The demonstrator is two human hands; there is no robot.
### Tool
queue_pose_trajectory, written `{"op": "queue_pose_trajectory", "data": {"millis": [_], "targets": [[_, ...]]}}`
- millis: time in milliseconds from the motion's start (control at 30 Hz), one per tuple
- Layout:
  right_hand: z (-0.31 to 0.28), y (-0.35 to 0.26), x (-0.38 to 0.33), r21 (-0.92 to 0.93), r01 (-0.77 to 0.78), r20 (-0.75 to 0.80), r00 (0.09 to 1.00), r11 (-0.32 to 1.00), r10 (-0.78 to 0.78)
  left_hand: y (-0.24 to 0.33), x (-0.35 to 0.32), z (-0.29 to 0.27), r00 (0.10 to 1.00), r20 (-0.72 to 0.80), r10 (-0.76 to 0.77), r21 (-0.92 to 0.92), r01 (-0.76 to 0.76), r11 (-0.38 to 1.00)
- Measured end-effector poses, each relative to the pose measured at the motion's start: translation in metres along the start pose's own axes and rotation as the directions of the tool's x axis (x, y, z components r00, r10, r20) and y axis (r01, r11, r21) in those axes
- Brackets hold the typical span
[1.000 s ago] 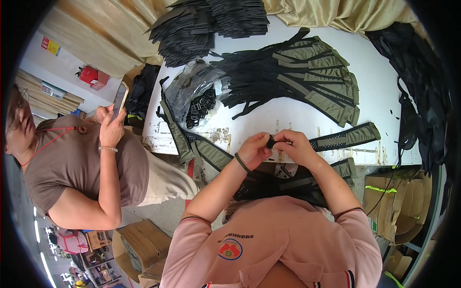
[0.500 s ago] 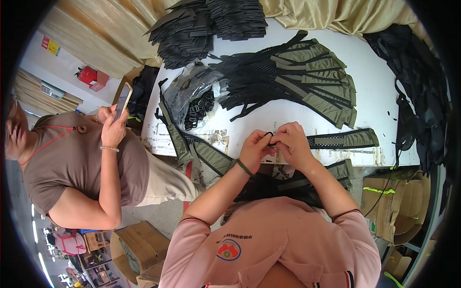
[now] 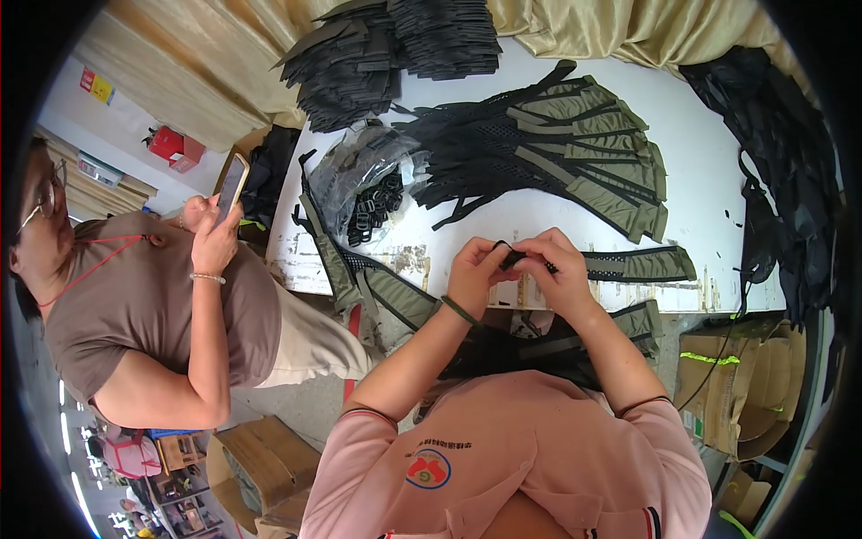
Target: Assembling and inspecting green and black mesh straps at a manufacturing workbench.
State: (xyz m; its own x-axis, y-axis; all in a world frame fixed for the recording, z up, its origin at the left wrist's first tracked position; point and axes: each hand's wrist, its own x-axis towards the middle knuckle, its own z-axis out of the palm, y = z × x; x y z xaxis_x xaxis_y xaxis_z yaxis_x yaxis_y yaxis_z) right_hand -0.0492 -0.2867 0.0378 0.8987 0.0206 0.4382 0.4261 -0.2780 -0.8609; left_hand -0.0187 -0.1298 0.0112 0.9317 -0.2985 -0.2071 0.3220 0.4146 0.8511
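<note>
Close together at the table's front edge, my left hand (image 3: 478,277) and my right hand (image 3: 560,274) pinch a small black strap (image 3: 513,259) between their fingertips. Whether a buckle sits on it is hidden by the fingers. From behind my right hand runs an olive-green strap piece with black mesh (image 3: 642,264), lying flat along the edge. Beyond my left hand, a clear plastic bag (image 3: 337,175) holds several black plastic buckles (image 3: 375,207). Olive and black mesh strap pieces (image 3: 593,135) lie fanned out in a pile behind my hands.
Stacks of black cut pieces (image 3: 350,67) stand at the back of the white table (image 3: 696,193). More green strap pieces (image 3: 400,295) hang over the front edge. Black fabric (image 3: 763,153) lies at the right, above a cardboard box (image 3: 718,377). A person (image 3: 162,305) holding a phone (image 3: 232,189) stands at left.
My fingers have shifted on the black strap, and more of it shows between them. The green strap piece has slid slightly left. The person at left has raised their head.
</note>
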Motion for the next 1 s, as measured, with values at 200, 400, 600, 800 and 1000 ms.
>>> {"op": "queue_pose_trajectory", "data": {"millis": [200, 400, 600, 800, 1000], "targets": [[0.009, 0.004, -0.007, -0.103, 0.11, 0.004, 0.994, 0.989, -0.11, -0.004, 0.002, -0.007, 0.998, -0.038, -0.043, -0.041, 0.042, 0.998], [0.014, -0.001, -0.002, -0.214, 0.22, 0.03, 0.975, 0.952, -0.219, -0.013, -0.001, -0.005, 0.998, -0.042, 0.05, 0.014, -0.049, 0.999], [0.009, 0.001, -0.009, 0.174, -0.48, 0.162, 0.875, 0.86, 0.456, -0.003, -0.003, -0.01, 0.998, -0.014, 0.058, -0.018, -0.058, 0.998], [0.01, 0.013, -0.01, 0.272, -0.505, 0.133, 0.863, 0.819, 0.488, -0.002, -0.006, -0.005, 0.982, 0.063, 0.18, 0.107, -0.186, 0.977], [0.01, 0.01, -0.01, 0.402, -0.547, 0.136, 0.828, 0.734, 0.543, 0.001, -0.012, -0.002, 0.946, 0.209, 0.249, 0.2, -0.29, 0.936]]}}
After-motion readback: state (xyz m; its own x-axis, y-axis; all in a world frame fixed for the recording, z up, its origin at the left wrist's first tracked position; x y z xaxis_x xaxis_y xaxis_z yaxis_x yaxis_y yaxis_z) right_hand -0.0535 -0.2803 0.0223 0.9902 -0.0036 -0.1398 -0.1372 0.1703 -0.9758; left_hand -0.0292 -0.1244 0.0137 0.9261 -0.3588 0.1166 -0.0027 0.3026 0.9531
